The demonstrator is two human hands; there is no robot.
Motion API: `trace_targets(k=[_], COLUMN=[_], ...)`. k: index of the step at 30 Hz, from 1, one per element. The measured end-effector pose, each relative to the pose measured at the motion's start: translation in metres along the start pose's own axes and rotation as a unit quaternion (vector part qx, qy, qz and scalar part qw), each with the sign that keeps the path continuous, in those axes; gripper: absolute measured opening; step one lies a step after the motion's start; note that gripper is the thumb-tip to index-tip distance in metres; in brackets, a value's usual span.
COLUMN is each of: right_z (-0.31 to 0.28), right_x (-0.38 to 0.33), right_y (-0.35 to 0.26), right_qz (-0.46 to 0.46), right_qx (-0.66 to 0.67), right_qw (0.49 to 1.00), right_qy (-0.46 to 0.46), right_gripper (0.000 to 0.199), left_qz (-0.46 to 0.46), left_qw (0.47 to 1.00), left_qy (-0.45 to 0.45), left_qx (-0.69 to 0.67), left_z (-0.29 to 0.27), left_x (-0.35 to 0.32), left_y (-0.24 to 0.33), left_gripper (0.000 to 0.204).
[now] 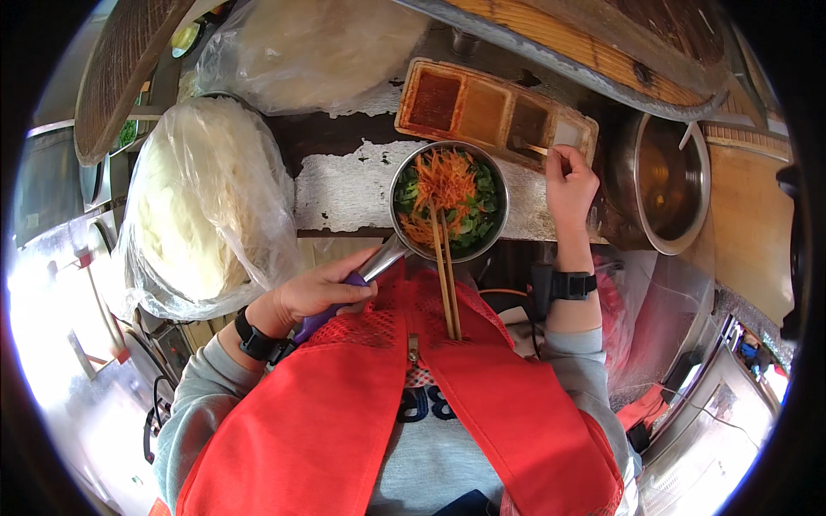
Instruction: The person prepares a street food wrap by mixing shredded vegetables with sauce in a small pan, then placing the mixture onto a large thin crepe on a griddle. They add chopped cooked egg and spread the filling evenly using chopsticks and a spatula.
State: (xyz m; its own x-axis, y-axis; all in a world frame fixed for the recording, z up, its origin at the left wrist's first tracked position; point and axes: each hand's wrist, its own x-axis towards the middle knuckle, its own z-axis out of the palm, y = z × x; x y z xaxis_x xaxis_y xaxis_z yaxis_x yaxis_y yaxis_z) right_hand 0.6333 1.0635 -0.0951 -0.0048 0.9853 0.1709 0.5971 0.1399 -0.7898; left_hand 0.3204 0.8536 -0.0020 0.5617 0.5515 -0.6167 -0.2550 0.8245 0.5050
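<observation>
With left hand [323, 291], gripped one round metal saucepan [504, 222] bearing two wooden chopsticks [443, 273]; with right hand [571, 187], pinched one slim utensil [535, 149].

Hands [323, 291] holding pan [506, 206] and utensil [536, 150], chopsticks [446, 279], sauces [482, 112]

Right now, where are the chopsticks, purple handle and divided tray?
Chopsticks [443, 273]: head view, mid-shaft.
Purple handle [317, 322]: head view, exposed lower end.
Divided tray [509, 115]: head view, middle divider.
</observation>
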Motion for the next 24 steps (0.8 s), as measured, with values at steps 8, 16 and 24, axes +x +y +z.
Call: trace_targets(k=[8,16,24], right_z=[-0.015,-0.041,-0.044], right_x=[-0.005,-0.013,-0.014], right_y=[0.017,0.005,0.020], right_qz=[0.141,0.160,-0.104], right_qx=[0.185,0.295,-0.074], right_qw=[0.972,0.942,0.984], right_qy=[0.017,-0.005,0.121], right_gripper=[0.008,0.006,0.008], left_qz=[-0.021,-0.022,-0.034], left_qw=[1.000,0.999,0.998], left_qy=[-0.012,-0.022,-0.039], left_qx=[0.012,0.018,0.041], left_z=[0.004,0.007,0.008], left_x=[0.009,0.013,0.019], left_y=[0.006,0.007,0.011], left_gripper=[0.067,0.069,0.077])
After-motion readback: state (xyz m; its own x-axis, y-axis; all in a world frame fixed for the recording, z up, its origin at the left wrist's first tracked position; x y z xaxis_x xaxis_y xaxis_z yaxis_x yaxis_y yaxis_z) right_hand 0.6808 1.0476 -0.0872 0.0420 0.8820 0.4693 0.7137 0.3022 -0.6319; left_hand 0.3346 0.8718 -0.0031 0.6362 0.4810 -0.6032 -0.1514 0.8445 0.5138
